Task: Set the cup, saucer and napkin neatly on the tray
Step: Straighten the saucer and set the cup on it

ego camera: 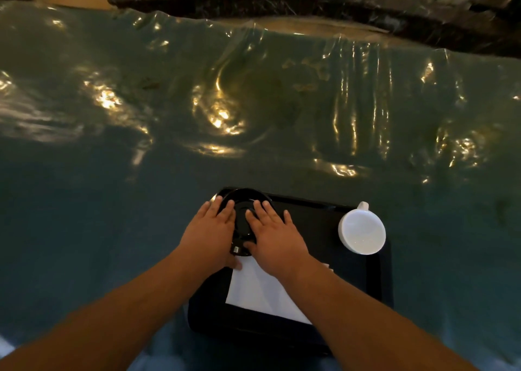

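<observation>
A black tray (318,224) lies on the table in front of me. On its far left part sits a black saucer (244,201). My left hand (210,235) rests flat on the saucer's left side and my right hand (272,238) on its right side, fingers spread, thumbs at the near rim. A white napkin (259,294) lies on the tray just below the saucer, partly under my right wrist. A white cup (362,231) stands at the tray's right edge, its handle pointing away from me.
The table (141,201) is covered with a shiny, wrinkled teal plastic sheet that reflects lights. A dark marbled ledge (310,1) runs along the far side.
</observation>
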### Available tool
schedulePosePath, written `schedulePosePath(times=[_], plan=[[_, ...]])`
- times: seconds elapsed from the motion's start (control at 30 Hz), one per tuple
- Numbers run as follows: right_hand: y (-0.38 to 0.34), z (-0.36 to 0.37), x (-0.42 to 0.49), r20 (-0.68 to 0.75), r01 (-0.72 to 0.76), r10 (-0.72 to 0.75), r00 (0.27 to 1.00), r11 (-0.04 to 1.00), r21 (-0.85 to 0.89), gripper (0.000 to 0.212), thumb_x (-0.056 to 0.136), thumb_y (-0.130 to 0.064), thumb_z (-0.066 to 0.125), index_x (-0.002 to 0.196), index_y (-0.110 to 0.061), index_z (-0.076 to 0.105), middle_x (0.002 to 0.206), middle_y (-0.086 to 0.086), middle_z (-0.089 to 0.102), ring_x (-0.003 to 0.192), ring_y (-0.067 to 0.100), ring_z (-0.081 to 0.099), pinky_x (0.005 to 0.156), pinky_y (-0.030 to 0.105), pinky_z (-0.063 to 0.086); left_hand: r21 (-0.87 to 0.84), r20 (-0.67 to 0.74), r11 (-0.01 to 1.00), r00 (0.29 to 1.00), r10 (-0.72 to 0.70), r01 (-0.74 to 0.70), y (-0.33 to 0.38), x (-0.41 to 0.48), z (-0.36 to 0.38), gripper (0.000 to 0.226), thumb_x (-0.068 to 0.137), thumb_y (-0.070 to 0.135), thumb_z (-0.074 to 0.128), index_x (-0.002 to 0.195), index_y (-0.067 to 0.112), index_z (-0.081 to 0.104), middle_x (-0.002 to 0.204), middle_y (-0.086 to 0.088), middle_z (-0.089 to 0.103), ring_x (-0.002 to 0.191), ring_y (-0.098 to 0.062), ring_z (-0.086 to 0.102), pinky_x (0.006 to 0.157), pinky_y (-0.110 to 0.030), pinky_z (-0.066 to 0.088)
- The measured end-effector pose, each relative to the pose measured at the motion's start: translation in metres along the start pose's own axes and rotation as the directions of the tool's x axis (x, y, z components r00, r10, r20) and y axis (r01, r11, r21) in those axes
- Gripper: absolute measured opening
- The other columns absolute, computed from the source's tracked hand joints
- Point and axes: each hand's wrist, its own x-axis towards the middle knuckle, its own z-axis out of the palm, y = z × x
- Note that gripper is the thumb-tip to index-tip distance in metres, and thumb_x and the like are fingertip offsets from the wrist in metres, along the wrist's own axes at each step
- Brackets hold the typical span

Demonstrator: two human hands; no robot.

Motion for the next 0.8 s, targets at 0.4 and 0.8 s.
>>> schedulePosePath(times=[0.4, 0.8], plan=[[-0.001, 0.003, 0.002, 0.001, -0.009, 0.009, 1.000, 1.000, 0.019, 0.071, 0.107, -0.048, 0.039, 0.164, -0.023, 0.005, 0.172, 0.001, -0.012, 0.156, 0.019, -0.015, 0.124, 0.052, -0.003, -0.106, -0.006, 0.994, 1.000, 0.026, -0.026, -0.005, 0.005, -0.002, 0.101, 0.089, 0.075, 0.047, 0.161, 0.014, 0.010, 0.170, -0.001, 0.001, 0.154, -0.012, -0.006, 0.124, -0.042, -0.002], [-0.002, -0.002, 0.000, 0.020, -0.017, 0.017, 1.000, 1.000, 0.000, 0.071, 0.108, -0.049, 0.037, 0.165, -0.024, 0.003, 0.172, 0.001, -0.013, 0.156, 0.020, -0.016, 0.125, 0.053, -0.002, -0.064, 0.043, 0.998, 0.999, -0.021, 0.023, 0.004, 0.004, -0.012, 0.101, 0.091, 0.071, 0.048, 0.161, 0.012, 0.005, 0.170, -0.002, -0.002, 0.154, -0.014, -0.007, 0.124, -0.045, -0.005]])
